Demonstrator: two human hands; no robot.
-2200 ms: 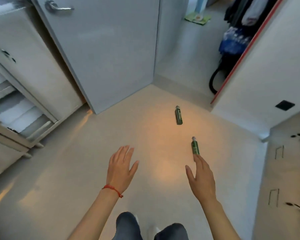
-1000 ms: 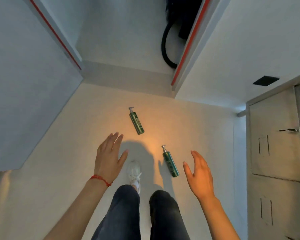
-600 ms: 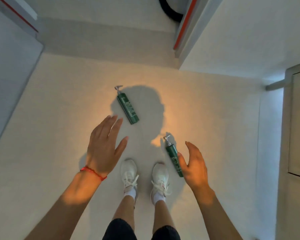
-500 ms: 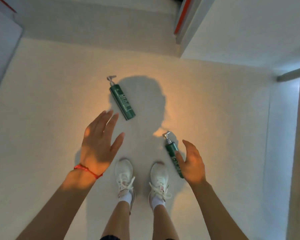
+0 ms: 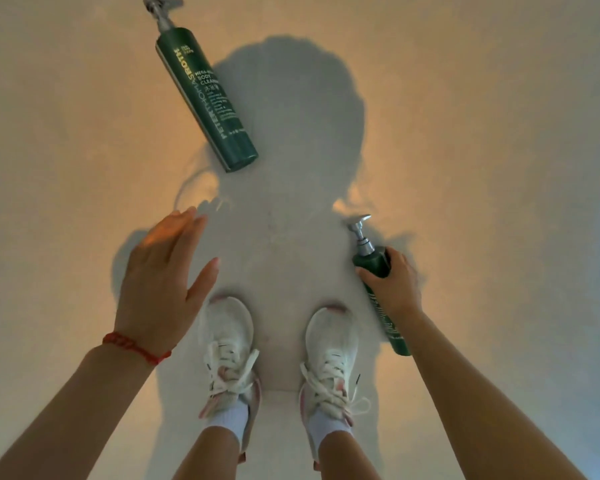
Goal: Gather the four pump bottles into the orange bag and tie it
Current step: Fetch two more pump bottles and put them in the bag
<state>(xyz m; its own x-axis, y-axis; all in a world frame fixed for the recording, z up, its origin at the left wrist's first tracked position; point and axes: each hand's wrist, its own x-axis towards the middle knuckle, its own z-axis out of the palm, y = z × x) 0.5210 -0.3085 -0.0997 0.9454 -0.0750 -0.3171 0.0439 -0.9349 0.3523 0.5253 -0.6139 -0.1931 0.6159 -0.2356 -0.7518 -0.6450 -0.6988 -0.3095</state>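
Nearest the camera, two bare forearms reached down on either side of a pair of white lace-up sneakers with pink trim point(image 5: 329, 355), which stood side by side on the pale, smooth floor point(image 5: 499, 168). A red cord bracelet point(image 5: 136, 348) circled the left wrist. Just beyond the shoes, the left hand point(image 5: 160, 282) hung flat above the floor with its fingers straight and slightly spread, gripping nothing. On the other side, the right hand point(image 5: 394, 282) was clamped around the upper body of a dark green cylindrical pump bottle with a silver pump head point(image 5: 369, 261); the thumb and fingers curled round it just below the pump, and its base pointed back toward the right shoe. Whether the bottle touched the floor could not be told. Farther off, beyond the left hand and apart from it, a second dark green pump bottle with pale lettering point(image 5: 208, 98) lay on its side on the floor, its silver pump pointing away, beside the person's shadow
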